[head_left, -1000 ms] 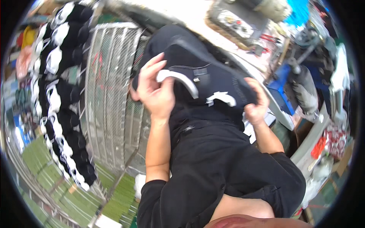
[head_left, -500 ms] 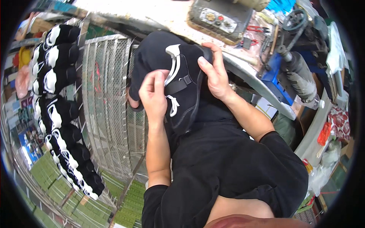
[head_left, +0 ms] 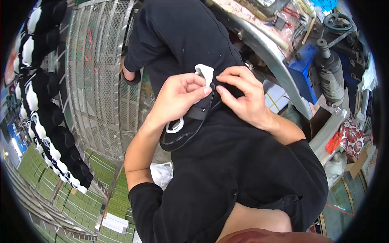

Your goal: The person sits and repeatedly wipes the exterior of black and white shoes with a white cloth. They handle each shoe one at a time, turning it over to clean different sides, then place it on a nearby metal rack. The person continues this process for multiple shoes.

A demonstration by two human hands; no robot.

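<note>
A black shoe upper (head_left: 190, 131) with white trim and zigzag stitching along its lower edge lies tilted over my black-trousered thigh. My left hand (head_left: 180, 95) pinches it near its upper end, thumb in front and fingers curled. A white tab (head_left: 205, 73) sticks up just above that thumb. Below the palm a white loop (head_left: 175, 126) shows, and a dark strap crosses the upper; the rest is covered by my left hand. Close by on the right, my right hand (head_left: 245, 95) hovers with thumb and forefinger apart, and I see nothing between them.
On the left hangs a long row of black-and-white pieces (head_left: 40, 125) beside a wire-mesh rack (head_left: 95, 77). A worktable edge (head_left: 279, 60) curves along the right, with red-handled tools (head_left: 293, 14) and a handwheel (head_left: 338, 22) beyond. A white plastic bag (head_left: 162, 175) lies near my left elbow.
The upper has come closer to my body and turned edge-on. My left hand has shifted from its middle to the end by the white tab; my right hand has let go of the edge.
</note>
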